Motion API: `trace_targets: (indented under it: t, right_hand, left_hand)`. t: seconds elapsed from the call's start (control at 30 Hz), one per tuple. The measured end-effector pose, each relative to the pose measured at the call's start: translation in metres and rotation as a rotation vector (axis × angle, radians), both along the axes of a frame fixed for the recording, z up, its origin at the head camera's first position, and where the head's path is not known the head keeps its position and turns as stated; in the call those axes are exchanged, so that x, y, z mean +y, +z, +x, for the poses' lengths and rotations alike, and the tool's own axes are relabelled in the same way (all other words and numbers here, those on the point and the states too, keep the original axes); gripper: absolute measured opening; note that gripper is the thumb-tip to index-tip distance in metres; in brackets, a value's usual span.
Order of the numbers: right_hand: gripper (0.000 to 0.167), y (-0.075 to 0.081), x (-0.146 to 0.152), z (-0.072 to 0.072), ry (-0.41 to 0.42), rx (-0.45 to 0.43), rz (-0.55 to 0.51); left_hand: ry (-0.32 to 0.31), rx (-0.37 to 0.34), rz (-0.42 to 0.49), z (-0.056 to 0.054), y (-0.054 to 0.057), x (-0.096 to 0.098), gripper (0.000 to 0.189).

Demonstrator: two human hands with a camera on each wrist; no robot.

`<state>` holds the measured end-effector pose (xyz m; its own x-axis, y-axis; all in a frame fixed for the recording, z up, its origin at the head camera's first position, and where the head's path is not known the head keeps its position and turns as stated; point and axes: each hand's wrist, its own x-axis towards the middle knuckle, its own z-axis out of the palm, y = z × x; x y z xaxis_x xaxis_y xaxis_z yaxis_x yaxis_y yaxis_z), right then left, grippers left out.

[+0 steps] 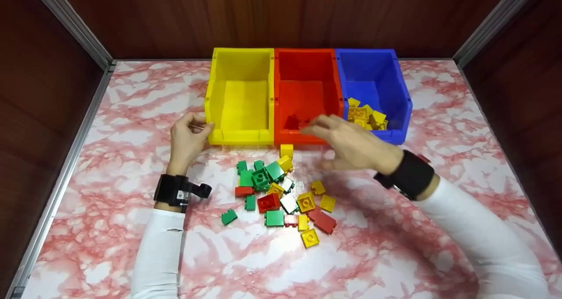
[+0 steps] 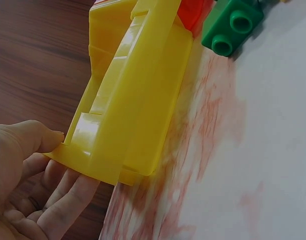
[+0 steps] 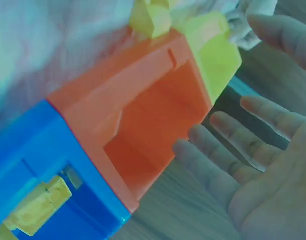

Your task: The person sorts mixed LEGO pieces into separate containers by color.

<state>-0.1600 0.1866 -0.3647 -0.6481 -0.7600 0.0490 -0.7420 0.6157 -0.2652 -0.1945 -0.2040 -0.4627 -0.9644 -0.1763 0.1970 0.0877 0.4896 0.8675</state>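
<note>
Head view has the red bin (image 1: pixel 307 68) in the middle of 3, with the yellow bin (image 1: pixel 241 137) against its left side and the blue bin (image 1: pixel 397 101) against its right. Motion blurs the right hand (image 1: pixel 351 143), which covers the red bin's front right corner and part of the blue bin's front lip. Dark red bricks (image 1: pixel 292 122) inside the red bin, left of those fingertips, blend into the floor; their number cannot be told. Yellow bricks (image 1: pixel 361 117) in the blue bin, right of the red bin, overlap too much to count. Among the loose bricks in front of the red bin, a white-looking brick (image 1: pixel 289 202) may be glare on green. The left wrist view cuts off the top of a green brick (image 2: pixel 232 25) with 2 studs showing.

All 3 bins turn their low front lips toward the person, long axes running front to back, parallel with the red bin's. A red brick (image 1: pixel 244 191) in the pile lies lengthwise along the red bin's lip; another red brick (image 1: pixel 325 222) lies aslant to it.

Right wrist view shows the right hand bare-palmed, fingers stretched and parted. Left of the red bin, the left hand (image 1: pixel 186 136) pinches the yellow bin's front left corner, thumb above, fingers below. A yellow brick (image 1: pixel 286 151) sits just before the red bin's lip, left of the right hand.
</note>
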Motion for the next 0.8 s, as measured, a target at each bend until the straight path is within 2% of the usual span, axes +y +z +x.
trace_targets:
  t: [0.17, 0.4, 0.63, 0.8]
  right_hand:
    - [0.065, -0.018, 0.007, 0.018, 0.035, -0.055, -0.006]
    - [0.045, -0.052, 0.004, 0.033, 0.074, -0.099, 0.025]
    - [0.015, -0.076, -0.005, 0.037, 0.116, -0.112, 0.035]
    - [0.012, -0.079, -0.006, 0.035, 0.105, -0.123, 0.045]
  left_hand:
    - [0.008, -0.013, 0.005, 0.000, 0.001, 0.000, 0.020]
    - [0.019, -0.014, 0.010, 0.000, 0.001, 0.001, 0.019]
    - [0.019, -0.014, 0.021, -0.002, 0.001, 0.001, 0.018]
    - [0.022, -0.012, 0.007, -0.001, 0.000, 0.001, 0.018]
